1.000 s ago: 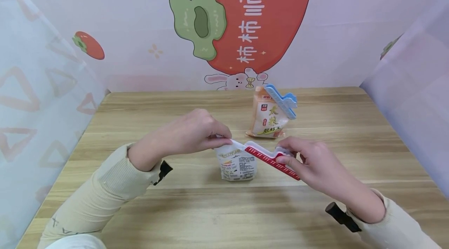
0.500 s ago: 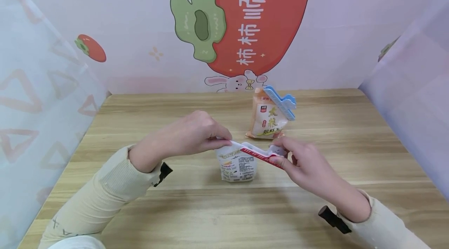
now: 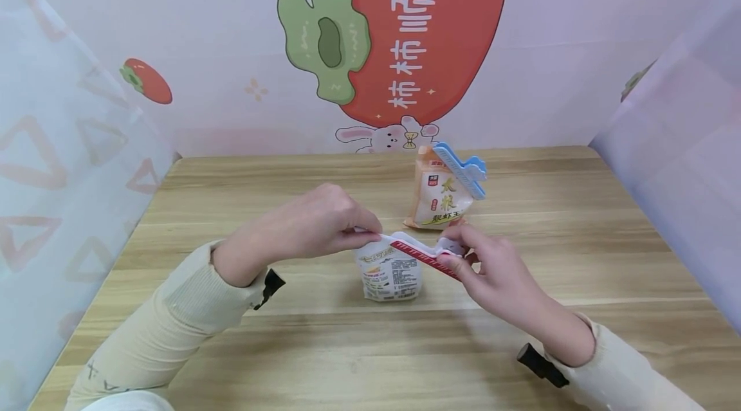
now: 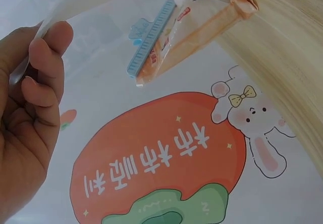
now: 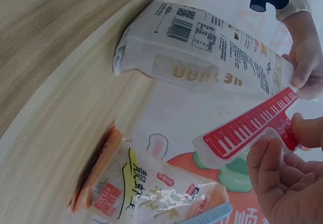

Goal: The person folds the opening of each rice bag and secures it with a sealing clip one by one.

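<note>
The wooden table (image 3: 243, 327) carries two snack bags. A white bag (image 3: 386, 273) stands upright on it near the middle, and an orange bag (image 3: 438, 200) with a blue clip (image 3: 460, 170) on its top stands behind the white bag, a little to its right and well apart from it, closer to the table's far edge.
</note>
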Action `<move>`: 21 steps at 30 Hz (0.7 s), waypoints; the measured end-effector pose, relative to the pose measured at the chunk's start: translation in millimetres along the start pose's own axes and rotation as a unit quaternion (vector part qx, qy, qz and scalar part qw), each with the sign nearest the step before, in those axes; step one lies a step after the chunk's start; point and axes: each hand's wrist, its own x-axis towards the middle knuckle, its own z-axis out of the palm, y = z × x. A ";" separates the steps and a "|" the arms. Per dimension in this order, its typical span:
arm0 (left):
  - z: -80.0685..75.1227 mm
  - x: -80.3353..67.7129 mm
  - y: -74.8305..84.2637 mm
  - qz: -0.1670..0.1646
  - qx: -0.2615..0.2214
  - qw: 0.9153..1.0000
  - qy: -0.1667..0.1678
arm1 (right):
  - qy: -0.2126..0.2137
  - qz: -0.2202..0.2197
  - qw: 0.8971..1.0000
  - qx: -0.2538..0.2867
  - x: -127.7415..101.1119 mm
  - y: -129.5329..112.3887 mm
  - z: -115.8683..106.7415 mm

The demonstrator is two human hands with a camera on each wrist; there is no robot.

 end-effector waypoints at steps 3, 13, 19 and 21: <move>-0.1 -0.1 0.2 -0.002 -0.005 1.000 -0.001 | 0.012 -0.015 1.000 -0.002 1.6 -1.5 2.2; 1.7 -1.8 0.0 0.011 -0.012 1.000 0.003 | -0.011 -0.011 1.000 0.018 4.4 -3.9 3.2; 2.2 -1.4 1.4 0.012 -0.009 1.000 0.008 | -0.015 -0.028 0.998 0.046 4.9 1.0 10.1; 2.5 -0.8 0.8 0.010 -0.011 1.000 0.008 | -0.014 -0.027 0.998 0.061 4.5 2.3 11.5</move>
